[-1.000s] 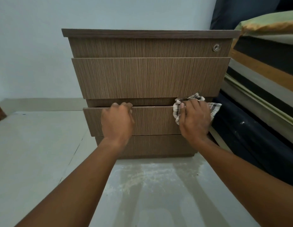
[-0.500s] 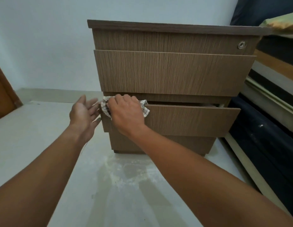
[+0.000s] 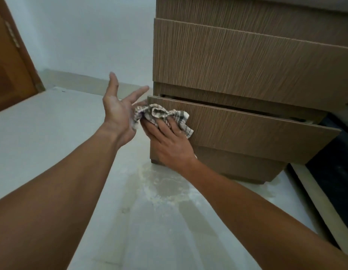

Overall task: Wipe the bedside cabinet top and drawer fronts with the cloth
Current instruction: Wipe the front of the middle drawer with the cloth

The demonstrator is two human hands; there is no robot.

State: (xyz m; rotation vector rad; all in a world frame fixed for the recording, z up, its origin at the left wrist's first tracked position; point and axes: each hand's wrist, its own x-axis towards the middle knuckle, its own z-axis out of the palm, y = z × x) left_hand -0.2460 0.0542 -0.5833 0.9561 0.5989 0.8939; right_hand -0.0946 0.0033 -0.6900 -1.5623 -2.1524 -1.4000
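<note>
Right hand (image 3: 167, 145) pressed cloth (image 3: 163, 116) flat at left edge of ajar lower drawer front (image 3: 247, 133). Left hand (image 3: 118, 110) spread, empty, beside it. Cabinet top out of view; progress there unknowable.

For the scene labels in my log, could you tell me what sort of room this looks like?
Probably a bedroom in a home: a wood-grain bedside cabinet with drawers stands on a pale tiled floor, against a plain wall, with a wooden door at the left.
</note>
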